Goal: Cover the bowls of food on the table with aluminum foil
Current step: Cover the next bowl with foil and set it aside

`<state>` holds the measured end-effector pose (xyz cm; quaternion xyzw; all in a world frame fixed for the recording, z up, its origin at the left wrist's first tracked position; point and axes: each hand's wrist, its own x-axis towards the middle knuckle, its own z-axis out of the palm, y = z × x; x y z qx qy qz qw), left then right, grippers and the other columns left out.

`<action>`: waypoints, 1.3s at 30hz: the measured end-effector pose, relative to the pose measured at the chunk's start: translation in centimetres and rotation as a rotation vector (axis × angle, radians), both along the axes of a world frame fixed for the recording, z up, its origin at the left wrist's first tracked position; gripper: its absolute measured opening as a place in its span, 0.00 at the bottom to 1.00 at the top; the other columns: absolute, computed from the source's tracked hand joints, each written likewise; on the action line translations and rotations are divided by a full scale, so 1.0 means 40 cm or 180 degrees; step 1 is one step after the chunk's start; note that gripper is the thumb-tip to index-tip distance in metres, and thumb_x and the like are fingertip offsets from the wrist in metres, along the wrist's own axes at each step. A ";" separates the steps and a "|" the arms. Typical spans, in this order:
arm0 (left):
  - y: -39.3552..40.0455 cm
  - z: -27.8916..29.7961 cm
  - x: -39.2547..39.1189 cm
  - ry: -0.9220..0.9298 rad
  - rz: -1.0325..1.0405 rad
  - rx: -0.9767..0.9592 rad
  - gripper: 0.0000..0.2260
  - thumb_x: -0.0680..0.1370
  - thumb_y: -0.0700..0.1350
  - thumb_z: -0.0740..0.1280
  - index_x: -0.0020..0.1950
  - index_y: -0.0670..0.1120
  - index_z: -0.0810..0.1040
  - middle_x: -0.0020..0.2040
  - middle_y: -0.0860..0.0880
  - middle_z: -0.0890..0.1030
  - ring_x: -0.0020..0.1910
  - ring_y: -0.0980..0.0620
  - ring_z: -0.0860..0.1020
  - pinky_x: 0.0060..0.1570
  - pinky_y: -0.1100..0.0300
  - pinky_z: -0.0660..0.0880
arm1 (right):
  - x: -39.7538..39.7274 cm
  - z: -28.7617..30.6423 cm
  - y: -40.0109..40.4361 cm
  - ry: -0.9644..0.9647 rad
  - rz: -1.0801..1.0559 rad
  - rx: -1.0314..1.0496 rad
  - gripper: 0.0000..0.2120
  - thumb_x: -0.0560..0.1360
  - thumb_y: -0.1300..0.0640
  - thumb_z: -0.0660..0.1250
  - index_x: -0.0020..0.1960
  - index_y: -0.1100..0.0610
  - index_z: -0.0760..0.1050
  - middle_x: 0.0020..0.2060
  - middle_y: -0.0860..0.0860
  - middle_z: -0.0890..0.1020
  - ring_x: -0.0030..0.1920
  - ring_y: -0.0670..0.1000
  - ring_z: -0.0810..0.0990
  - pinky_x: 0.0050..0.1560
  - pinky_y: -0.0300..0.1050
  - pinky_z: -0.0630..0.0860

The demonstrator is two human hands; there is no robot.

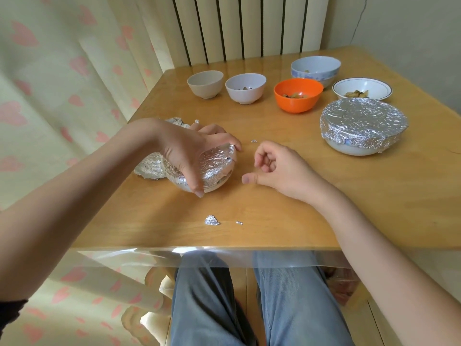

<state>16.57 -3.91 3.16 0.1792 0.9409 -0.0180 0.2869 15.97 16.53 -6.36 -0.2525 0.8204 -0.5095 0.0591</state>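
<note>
On the table, left hand grips one foil-covered bowl; right hand loosely curled, empty.

I'm looking at a home dining corner: heart-print curtain, radiator, wooden table under clear plastic.

No readable text anywhere (bowls bear patterns only).

Both forearms are bare from wrist to elbow. A dark, near-black sleeve edge shows high on the left arm (only a sliver of it). Faded blue-grey denim trousers cover both legs, creased along the thighs.
</note>
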 end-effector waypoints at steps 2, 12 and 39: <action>0.000 0.009 -0.003 -0.0069 0.0022 -0.0102 0.57 0.58 0.58 0.82 0.70 0.76 0.43 0.73 0.65 0.49 0.77 0.53 0.47 0.74 0.47 0.52 | 0.008 -0.008 0.005 0.0088 -0.0175 -0.0151 0.14 0.65 0.56 0.78 0.39 0.54 0.72 0.30 0.47 0.71 0.26 0.42 0.67 0.29 0.32 0.65; -0.034 0.010 0.010 -0.0102 0.0184 -0.0095 0.62 0.53 0.64 0.81 0.66 0.79 0.33 0.74 0.69 0.40 0.78 0.55 0.44 0.74 0.50 0.53 | 0.087 -0.025 -0.005 0.0093 -0.0759 -0.0016 0.14 0.73 0.62 0.70 0.57 0.53 0.80 0.45 0.45 0.81 0.40 0.45 0.80 0.47 0.37 0.76; -0.037 0.015 0.001 0.0185 0.0168 0.0191 0.54 0.52 0.74 0.72 0.67 0.81 0.38 0.76 0.67 0.36 0.77 0.58 0.36 0.76 0.44 0.43 | 0.019 0.011 -0.010 -0.0442 -0.0059 -0.0564 0.17 0.67 0.57 0.77 0.52 0.56 0.75 0.49 0.54 0.81 0.45 0.53 0.81 0.52 0.45 0.77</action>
